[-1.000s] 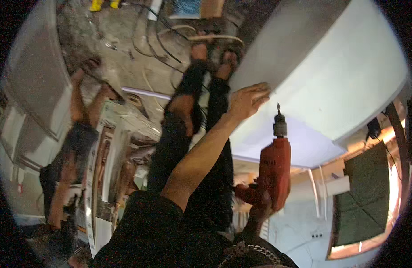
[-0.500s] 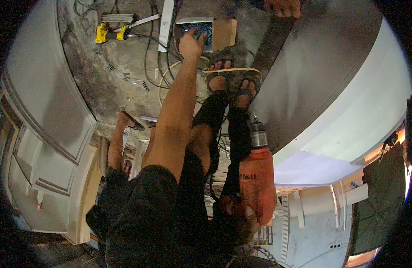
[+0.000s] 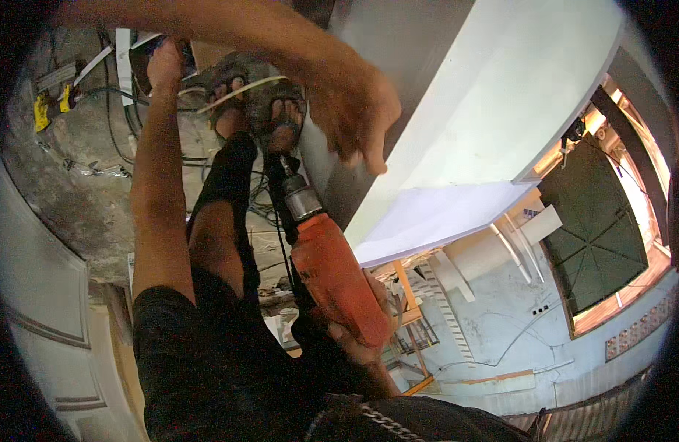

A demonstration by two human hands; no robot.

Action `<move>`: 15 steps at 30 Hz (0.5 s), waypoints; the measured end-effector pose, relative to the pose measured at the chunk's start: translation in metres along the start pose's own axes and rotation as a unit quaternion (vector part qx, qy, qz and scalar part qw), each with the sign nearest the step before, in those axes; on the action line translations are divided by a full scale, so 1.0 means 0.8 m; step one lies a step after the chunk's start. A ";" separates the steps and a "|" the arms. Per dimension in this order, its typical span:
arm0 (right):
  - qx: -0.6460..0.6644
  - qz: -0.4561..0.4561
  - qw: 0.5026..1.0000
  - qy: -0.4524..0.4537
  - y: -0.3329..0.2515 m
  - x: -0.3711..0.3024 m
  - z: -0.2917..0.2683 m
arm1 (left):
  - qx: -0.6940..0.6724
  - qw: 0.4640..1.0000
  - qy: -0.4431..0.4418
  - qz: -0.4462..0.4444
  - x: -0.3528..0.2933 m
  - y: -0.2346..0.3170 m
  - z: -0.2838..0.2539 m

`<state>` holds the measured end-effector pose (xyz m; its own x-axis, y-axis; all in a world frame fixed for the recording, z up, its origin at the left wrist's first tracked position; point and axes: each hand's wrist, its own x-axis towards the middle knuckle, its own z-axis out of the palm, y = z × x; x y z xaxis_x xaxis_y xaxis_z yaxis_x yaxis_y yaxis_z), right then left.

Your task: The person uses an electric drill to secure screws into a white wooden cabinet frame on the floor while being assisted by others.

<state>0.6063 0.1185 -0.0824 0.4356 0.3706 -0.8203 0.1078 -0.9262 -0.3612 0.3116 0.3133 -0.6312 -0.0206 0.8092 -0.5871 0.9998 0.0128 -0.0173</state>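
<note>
While the large white panel (image 3: 472,110) fills the upper right, the orange power drill (image 3: 332,276) lies below the middle, its long axis running from 5 o'clock to 11 o'clock, chuck pointing toward 11 o'clock, near the sandalled feet (image 3: 258,103). The right hand (image 3: 365,331) wraps closed around its rear at 5 o'clock. The left hand (image 3: 165,65) reaches to 11 o'clock, touching a dark box (image 3: 142,62); I cannot tell its grip. Another person's hand (image 3: 354,110) hangs spread above the drill.

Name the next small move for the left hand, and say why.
Probably close the left hand on the dark flat box on the concrete floor: its fingertips already reach it, while the right hand holds the orange power drill by its grip.
</note>
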 end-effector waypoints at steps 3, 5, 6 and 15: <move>0.019 -0.028 0.999 -0.014 0.008 0.001 -0.002 | -0.114 0.978 -0.145 -0.096 0.023 0.000 0.004; 0.011 -0.041 0.999 0.010 0.025 0.003 -0.010 | -0.130 0.984 -0.072 -0.098 0.005 0.081 0.017; -0.026 -0.036 0.999 0.011 0.035 -0.003 -0.007 | -0.124 0.986 -0.042 -0.107 0.004 0.076 0.018; -0.038 -0.103 0.993 -0.039 0.033 -0.020 0.009 | -0.126 0.990 -0.024 0.052 -0.004 -0.009 -0.020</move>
<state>0.5956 0.0889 -0.0821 0.3270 0.5537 -0.7658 0.2547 -0.8320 -0.4928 0.3043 0.3199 -0.6161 0.0893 0.7852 -0.6127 0.9663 0.0809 0.2444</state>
